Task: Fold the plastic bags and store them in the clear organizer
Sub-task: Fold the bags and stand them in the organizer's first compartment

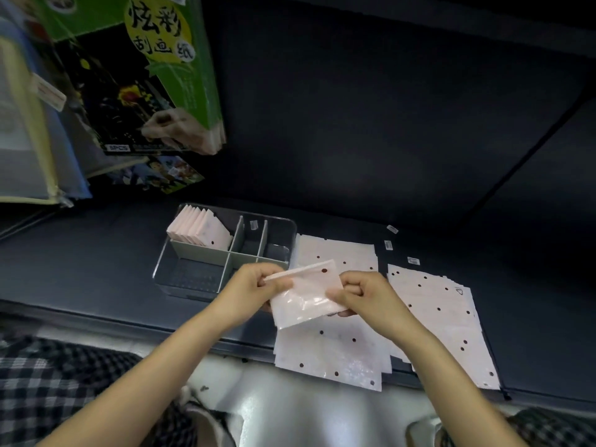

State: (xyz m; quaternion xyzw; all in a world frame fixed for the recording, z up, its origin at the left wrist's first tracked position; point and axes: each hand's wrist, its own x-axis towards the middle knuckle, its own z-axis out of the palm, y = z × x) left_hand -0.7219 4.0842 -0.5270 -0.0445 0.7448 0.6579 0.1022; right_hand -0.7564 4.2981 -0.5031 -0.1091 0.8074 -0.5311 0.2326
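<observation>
we see a folded plastic bag [306, 293] held up over the dark surface [96, 262], just in front of the clear organizer [225, 253], with our left hand [258, 285] pinching its left edge in curled fingers and our right hand [361, 293] pinching its right edge the same way. both forearms reach in from below, hands level. folded bags [201, 229] stand in the organizer's back-left compartment, and flat dotted bags [432, 317] lie spread to its right.

Folded bag [306, 293] betw. both hands' fingers [335, 293], above shelf [96, 262]
</observation>
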